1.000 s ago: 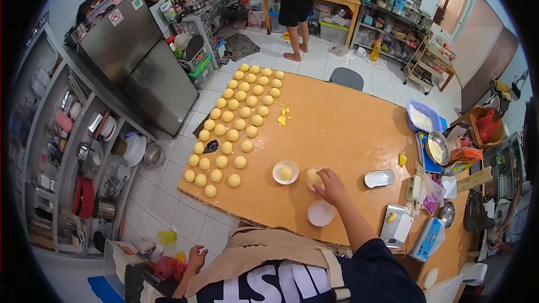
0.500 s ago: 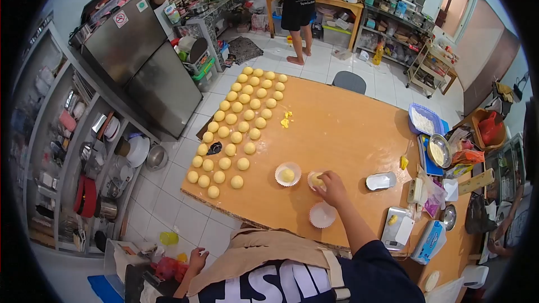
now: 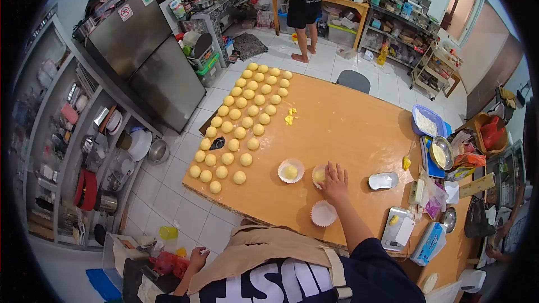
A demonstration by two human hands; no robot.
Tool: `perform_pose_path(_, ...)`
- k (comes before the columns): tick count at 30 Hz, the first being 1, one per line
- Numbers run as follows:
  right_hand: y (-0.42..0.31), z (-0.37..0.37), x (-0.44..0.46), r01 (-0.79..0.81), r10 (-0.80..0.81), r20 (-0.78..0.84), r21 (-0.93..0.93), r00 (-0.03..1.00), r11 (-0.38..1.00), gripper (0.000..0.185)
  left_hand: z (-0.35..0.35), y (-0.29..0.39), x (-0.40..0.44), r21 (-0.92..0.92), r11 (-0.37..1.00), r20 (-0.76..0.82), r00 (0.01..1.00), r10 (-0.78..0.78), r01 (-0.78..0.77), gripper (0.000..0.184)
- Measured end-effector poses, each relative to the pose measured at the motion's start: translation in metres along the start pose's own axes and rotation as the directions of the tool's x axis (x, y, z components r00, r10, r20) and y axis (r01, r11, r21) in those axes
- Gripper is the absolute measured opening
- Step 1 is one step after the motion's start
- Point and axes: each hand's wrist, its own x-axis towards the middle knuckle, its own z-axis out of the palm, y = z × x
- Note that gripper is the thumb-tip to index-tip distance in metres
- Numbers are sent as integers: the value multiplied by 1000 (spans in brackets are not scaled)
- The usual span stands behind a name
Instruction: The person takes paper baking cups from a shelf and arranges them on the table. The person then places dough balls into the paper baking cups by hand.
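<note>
My right hand (image 3: 336, 184) is over the right side of a white paper baking cup (image 3: 318, 175), fingers stretched out. Pale yellow dough shows in that cup, partly covered by my fingers. Left of it stands another paper cup (image 3: 285, 167) with a small dough ball (image 3: 290, 172) inside. A third paper cup (image 3: 323, 214), with no dough visible in it, sits nearer to me, below my right wrist. My left hand (image 3: 197, 259) hangs off the table's near side with curled fingers; a small whitish bit shows at the fingertips, too small to name.
Rows of round dough balls (image 3: 240, 133) cover the table's left side. Yellow scraps (image 3: 290, 116) lie beside them. To the right are a metal tin (image 3: 383, 180), a scale (image 3: 397, 229), a flour basket (image 3: 426, 120) and a metal bowl (image 3: 442, 152). Another person (image 3: 306, 0) stands at the back.
My right hand has gone from fingers bent down into the paper cup to fingers stretched out over it. My left hand stays low at the side. The view has shifted slightly.
</note>
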Motion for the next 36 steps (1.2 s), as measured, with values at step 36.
perform_pose_path(36, -65, -28, 42, 8, -60, 234, 219, 970, 976, 78, 6, 9, 29, 135, 980, 77, 987, 140, -149, 43)
